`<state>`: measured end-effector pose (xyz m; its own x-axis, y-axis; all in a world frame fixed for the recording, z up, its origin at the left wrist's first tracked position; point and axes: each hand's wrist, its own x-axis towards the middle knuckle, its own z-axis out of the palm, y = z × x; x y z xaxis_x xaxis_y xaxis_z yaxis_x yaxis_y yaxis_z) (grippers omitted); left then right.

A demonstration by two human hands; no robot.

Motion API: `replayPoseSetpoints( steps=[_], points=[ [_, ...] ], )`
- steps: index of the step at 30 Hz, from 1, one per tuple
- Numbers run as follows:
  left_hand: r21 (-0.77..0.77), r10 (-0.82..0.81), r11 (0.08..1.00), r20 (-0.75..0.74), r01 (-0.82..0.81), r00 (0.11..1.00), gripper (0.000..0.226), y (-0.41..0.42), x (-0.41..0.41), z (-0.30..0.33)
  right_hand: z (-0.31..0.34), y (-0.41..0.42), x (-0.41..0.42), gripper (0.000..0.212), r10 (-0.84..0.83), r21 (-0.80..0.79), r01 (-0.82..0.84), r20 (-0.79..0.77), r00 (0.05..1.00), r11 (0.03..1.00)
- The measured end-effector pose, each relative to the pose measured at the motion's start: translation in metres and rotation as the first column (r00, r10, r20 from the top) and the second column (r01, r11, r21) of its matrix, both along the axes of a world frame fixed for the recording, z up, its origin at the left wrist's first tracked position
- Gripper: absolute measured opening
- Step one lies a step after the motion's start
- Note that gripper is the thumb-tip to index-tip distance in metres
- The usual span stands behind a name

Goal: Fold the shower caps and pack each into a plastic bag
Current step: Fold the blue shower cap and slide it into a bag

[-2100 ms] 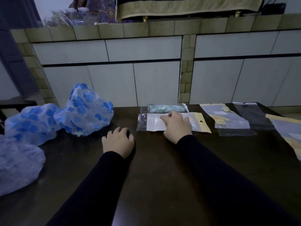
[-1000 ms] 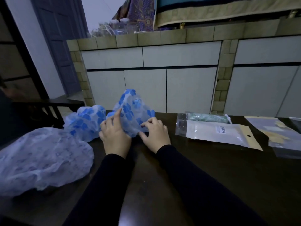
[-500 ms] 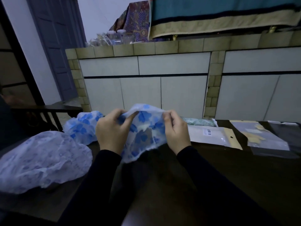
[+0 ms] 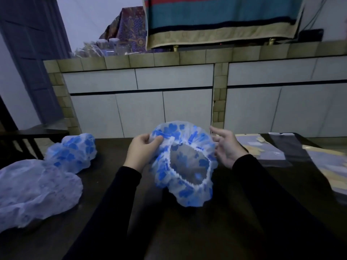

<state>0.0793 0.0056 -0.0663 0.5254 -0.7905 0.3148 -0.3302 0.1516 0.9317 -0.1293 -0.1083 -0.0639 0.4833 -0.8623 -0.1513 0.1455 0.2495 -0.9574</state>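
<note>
Hanging between the two hands above the dark table, the blue-flowered shower cap has its elastic-rimmed opening turned toward the camera and a little downward, with the opening's longer span running from upper left to lower right and the puffed crown pointing away toward the cabinets. The left hand pinches the cap's upper left rim, thumb curled over the gathered edge. The right hand is at the cap's right edge with fingers spread and mostly straight; whether it grips the plastic cannot be told. Left of the hands, a second blue-flowered cap sits crumpled on the table, and nearer the camera a paler, faintly printed cap lies puffed at the table's left edge. On the right side, beyond the right hand, flat plastic bags lie side by side, one dark bag among them, well apart from the held cap.
</note>
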Motion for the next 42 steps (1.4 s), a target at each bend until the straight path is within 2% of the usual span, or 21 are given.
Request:
replayPoseSetpoints(
  steps=[2, 5, 8, 10, 11, 12, 14, 16, 19, 22, 23, 25, 28, 30, 33, 35, 37, 39, 40, 42],
  points=[
    [-0.026, 0.002, 1.0, -0.027, -0.003, 1.0, 0.05, -0.005, -0.005, -0.01, -0.01, 0.006, -0.004, 0.018, -0.036, -0.099, 0.025, -0.117, 0.992, 0.995],
    [0.003, 0.096, 0.995, 0.085, -0.097, 0.992, 0.029, -0.007, -0.007, -0.021, -0.029, 0.0, -0.007, 0.016, -0.228, -0.286, 0.165, -0.205, 0.952, 0.944],
    [-0.005, 0.258, 0.964, 0.251, -0.266, 0.933, 0.018, 0.0, -0.002, -0.025, -0.035, -0.005, -0.022, 0.018, -0.458, -0.526, 0.193, -0.437, 0.774, 0.828],
    [-0.003, 0.227, 0.972, 0.285, -0.236, 0.931, 0.026, 0.002, 0.001, -0.027, -0.035, -0.004, -0.024, 0.009, -0.412, -0.536, 0.104, -0.497, 0.764, 0.838],
    [0.001, 0.2, 0.977, 0.32, -0.211, 0.926, 0.032, 0.0, 0.002, -0.027, -0.032, -0.001, -0.021, 0.017, -0.376, -0.539, 0.053, -0.51, 0.774, 0.841],
    [-0.002, 0.164, 0.985, 0.36, -0.175, 0.918, 0.038, -0.001, 0.001, -0.025, -0.028, 0.003, -0.019, 0.034, -0.349, -0.572, -0.003, -0.506, 0.789, 0.82],
    [-0.006, 0.084, 0.996, 0.426, -0.09, 0.901, 0.043, -0.004, 0.0, -0.019, -0.014, 0.014, -0.013, 0.063, -0.335, -0.712, -0.102, -0.445, 0.831, 0.695],
    [-0.032, 0.006, 0.999, 0.459, 0.01, 0.889, 0.036, -0.006, -0.004, -0.007, 0.001, 0.026, -0.007, 0.071, -0.301, -0.847, -0.184, -0.369, 0.879, 0.499],
    [-0.046, -0.116, 0.987, 0.457, 0.154, 0.882, 0.026, -0.005, -0.013, 0.014, 0.022, 0.04, 0.008, 0.06, -0.332, -0.902, -0.374, -0.427, 0.841, 0.215],
    [-0.088, -0.116, 0.982, 0.426, 0.168, 0.897, 0.012, -0.003, -0.019, 0.031, 0.039, 0.039, 0.025, 0.042, -0.477, -0.897, -0.429, -0.424, 0.77, 0.103],
    [-0.069, -0.106, 0.987, 0.383, 0.143, 0.918, 0.013, -0.001, -0.019, 0.036, 0.042, 0.036, 0.027, 0.034, -0.538, -0.915, -0.39, -0.38, 0.753, 0.101],
    [0.083, -0.135, 0.989, 0.246, 0.118, 0.96, 0.031, 0.006, -0.022, 0.044, 0.046, 0.031, 0.028, 0.027, -0.649, -0.957, -0.247, -0.286, 0.705, 0.154],
    [0.391, -0.184, 0.917, 0.225, 0.085, 0.957, 0.049, 0.016, -0.022, 0.043, 0.042, 0.028, 0.023, 0.026, -0.741, -0.941, -0.055, -0.299, 0.601, 0.334],
    [0.435, -0.189, 0.895, 0.17, 0.099, 0.967, 0.051, 0.019, -0.022, 0.036, 0.036, 0.027, 0.018, 0.026, -0.695, -0.873, 0.021, -0.373, 0.615, 0.487],
    [0.426, -0.22, 0.879, -0.038, 0.215, 0.975, 0.048, 0.017, -0.024, 0.021, 0.016, 0.022, 0.011, 0.018, -0.571, -0.716, 0.062, -0.499, 0.652, 0.696],
    [0.432, -0.183, 0.886, -0.007, 0.168, 0.983, 0.048, 0.012, -0.025, 0.009, 0.002, 0.02, 0.006, 0.015, -0.48, -0.623, -0.01, -0.612, 0.629, 0.782],
    [0.395, -0.151, 0.916, 0.167, 0.075, 0.974, 0.045, 0.005, -0.025, -0.002, -0.006, 0.023, 0.001, 0.037, -0.39, -0.612, -0.129, -0.638, 0.663, 0.78],
    [0.347, -0.156, 0.937, 0.307, 0.042, 0.939, 0.037, 0.002, -0.027, -0.003, -0.006, 0.029, -0.002, 0.057, -0.309, -0.664, -0.209, -0.573, 0.759, 0.718],
    [0.325, -0.162, 0.945, 0.35, 0.042, 0.923, 0.037, 0.002, -0.028, -0.002, -0.004, 0.032, -0.002, 0.054, -0.263, -0.685, -0.223, -0.529, 0.807, 0.694],
    [0.293, -0.174, 0.954, 0.396, 0.055, 0.902, 0.042, 0.001, -0.03, -0.001, -0.002, 0.031, -0.001, 0.036, -0.266, -0.744, -0.225, -0.478, 0.837, 0.63]
  ],
)
